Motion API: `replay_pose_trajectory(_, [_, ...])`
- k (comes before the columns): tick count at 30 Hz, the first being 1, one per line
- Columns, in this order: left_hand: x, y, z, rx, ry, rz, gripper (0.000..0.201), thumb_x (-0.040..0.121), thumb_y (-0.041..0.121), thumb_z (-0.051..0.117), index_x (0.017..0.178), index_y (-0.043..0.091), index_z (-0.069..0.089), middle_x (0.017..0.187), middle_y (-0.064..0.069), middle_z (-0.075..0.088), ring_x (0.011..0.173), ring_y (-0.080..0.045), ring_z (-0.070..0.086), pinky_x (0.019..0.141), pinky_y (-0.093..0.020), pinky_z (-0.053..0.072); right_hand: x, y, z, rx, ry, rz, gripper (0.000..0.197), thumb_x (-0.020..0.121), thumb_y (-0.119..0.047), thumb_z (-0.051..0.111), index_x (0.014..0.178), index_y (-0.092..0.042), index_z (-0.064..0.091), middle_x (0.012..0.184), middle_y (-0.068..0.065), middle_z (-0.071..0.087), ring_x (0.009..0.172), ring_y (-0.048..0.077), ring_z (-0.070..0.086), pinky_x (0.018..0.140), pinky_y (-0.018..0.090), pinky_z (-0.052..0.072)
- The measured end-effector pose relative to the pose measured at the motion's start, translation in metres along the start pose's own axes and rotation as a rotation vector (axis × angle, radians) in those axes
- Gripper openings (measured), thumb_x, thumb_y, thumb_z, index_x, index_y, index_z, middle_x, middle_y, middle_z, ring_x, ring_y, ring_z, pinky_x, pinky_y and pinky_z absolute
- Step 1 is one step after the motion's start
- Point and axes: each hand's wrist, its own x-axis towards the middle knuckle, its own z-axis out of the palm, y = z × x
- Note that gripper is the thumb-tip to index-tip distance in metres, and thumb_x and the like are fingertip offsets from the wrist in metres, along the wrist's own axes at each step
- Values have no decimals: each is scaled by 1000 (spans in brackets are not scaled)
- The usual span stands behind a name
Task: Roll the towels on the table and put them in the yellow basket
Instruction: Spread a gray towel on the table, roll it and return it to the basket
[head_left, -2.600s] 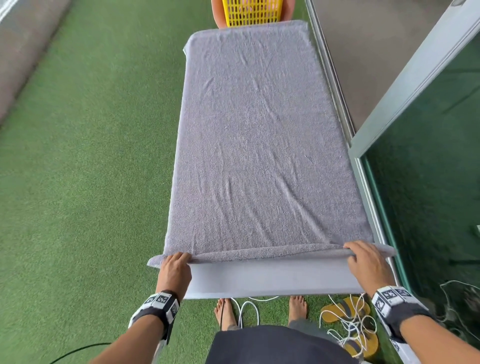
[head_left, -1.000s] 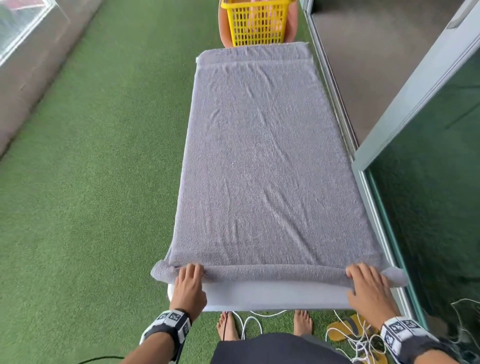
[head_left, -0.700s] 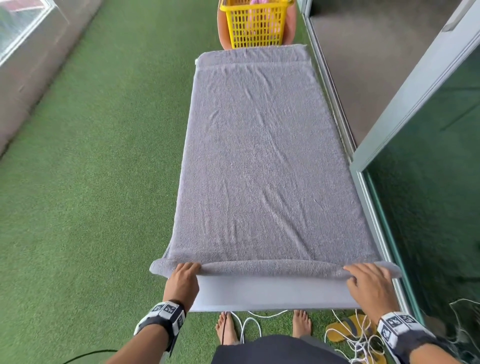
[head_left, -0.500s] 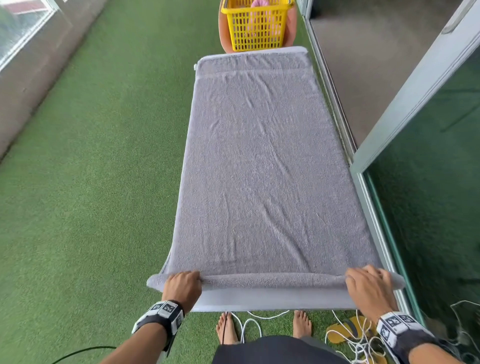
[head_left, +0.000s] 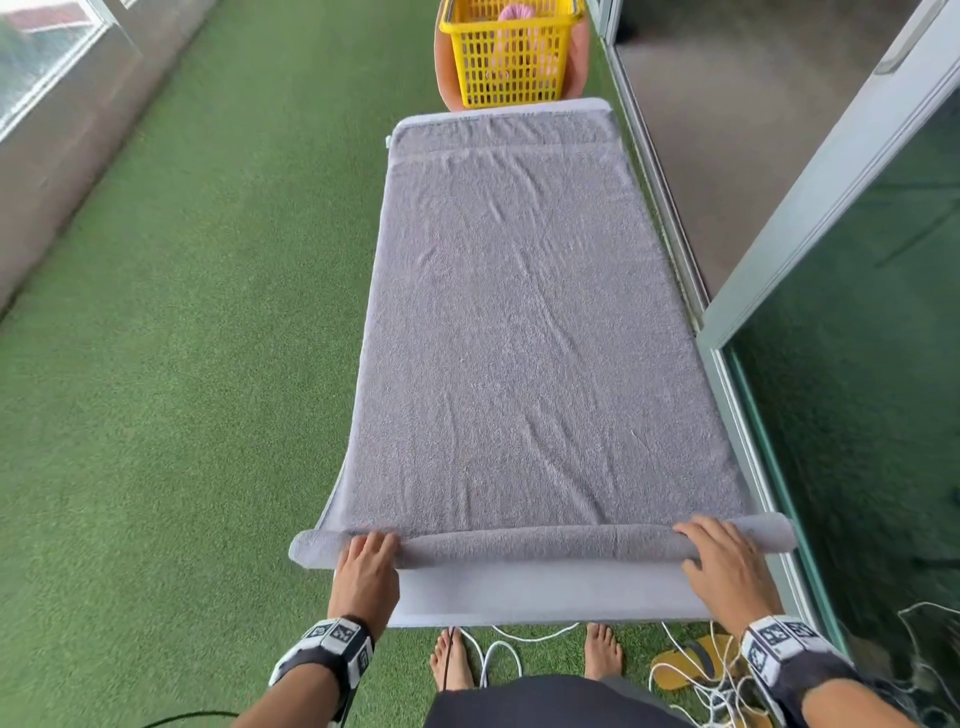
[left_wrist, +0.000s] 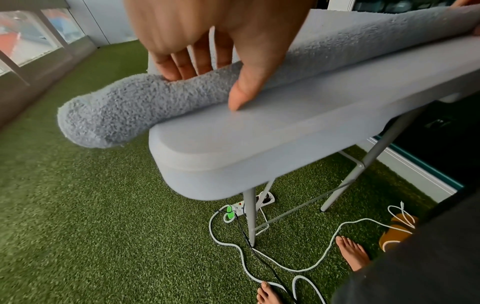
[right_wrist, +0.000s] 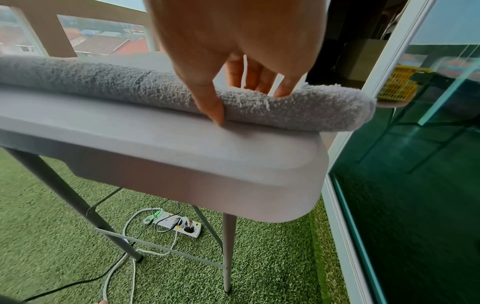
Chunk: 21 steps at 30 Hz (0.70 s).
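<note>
A grey towel (head_left: 530, 338) lies flat along the grey folding table (head_left: 535, 597). Its near edge is wound into a thin roll (head_left: 540, 545) that overhangs both sides of the table. My left hand (head_left: 366, 564) grips the roll's left end (left_wrist: 130, 111), fingers over the top and thumb (left_wrist: 241, 92) against its near side. My right hand (head_left: 722, 556) holds the right end (right_wrist: 311, 111) the same way. The yellow basket (head_left: 511, 57) stands beyond the table's far end with a pink towel (head_left: 511, 13) inside.
The basket sits on an orange stool (head_left: 445, 78). A glass sliding door and its frame (head_left: 857, 364) run close along the table's right side. Under the table a power strip (right_wrist: 179, 223) and white cables lie on green turf by my bare feet and yellow sandals (head_left: 680, 670).
The near edge has been turned over more, so the roll is thicker and lies a little farther up the table. Both hands moved forward with it.
</note>
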Motion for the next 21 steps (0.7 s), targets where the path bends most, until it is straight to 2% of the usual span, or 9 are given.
replay_pose_trajectory(3, [7,5,-8,-17,-26,16,21,70,4,66,76,21,55,73,4,61,66,-17,52,68,-34,51,5,-4,-6,-63,4,16,24,77,-22,69,101,-27,70,101,-9,69,97,16,57,92,40,39])
replay_pose_trajectory(4, [10,6,-11,-22,-52,19,15,81,9,57,76,22,52,75,5,62,68,-15,51,74,-34,49,6,-6,-10,-97,-20,11,14,82,-28,60,94,-32,68,98,-13,68,95,13,54,90,38,34])
replay_pose_trajectory(6, [17,2,-14,-39,-100,-11,20,92,15,35,82,24,50,82,6,61,75,-14,52,86,-36,46,10,-6,-12,-145,-68,9,21,91,-31,41,91,-35,62,99,-16,66,95,9,49,92,35,31])
replay_pose_trajectory(10, [23,-8,-4,-10,82,-6,55,81,13,22,118,16,62,115,-5,65,105,-27,59,101,-48,44,12,3,-4,-23,114,-8,42,96,-22,46,137,-22,51,133,-6,56,118,16,54,99,41,39])
replay_pose_trajectory(13, [7,-2,13,-64,103,-13,62,82,6,19,135,10,52,140,-11,51,133,-33,42,112,-50,26,-3,5,10,-32,124,-74,45,100,-29,40,144,-22,43,145,-9,45,134,17,46,113,41,23])
replay_pose_trajectory(15, [-9,3,25,-43,72,-24,60,84,10,26,142,8,43,147,-9,41,139,-29,31,120,-42,11,-14,4,17,-79,88,-101,52,88,-26,56,139,-17,52,139,-2,55,128,21,53,113,41,20])
replay_pose_trajectory(17, [-21,5,29,-26,24,-24,61,80,15,59,139,8,46,143,-9,48,136,-28,39,118,-36,4,-18,2,16,-85,47,-71,56,75,-20,75,130,-16,60,126,0,64,117,22,60,109,44,33])
replay_pose_trajectory(19, [-19,8,23,-25,8,-46,68,65,20,82,128,15,58,127,-5,62,121,-26,56,112,-43,21,-15,0,10,-71,17,-41,51,66,-19,82,115,-21,65,111,-4,66,103,19,61,98,44,44])
replay_pose_trajectory(21, [-8,8,12,-5,18,-78,54,60,20,84,109,24,63,104,5,67,100,-20,63,99,-47,38,-9,-5,2,-81,-31,-9,42,66,-21,82,104,-25,63,99,-9,62,95,16,58,91,40,44])
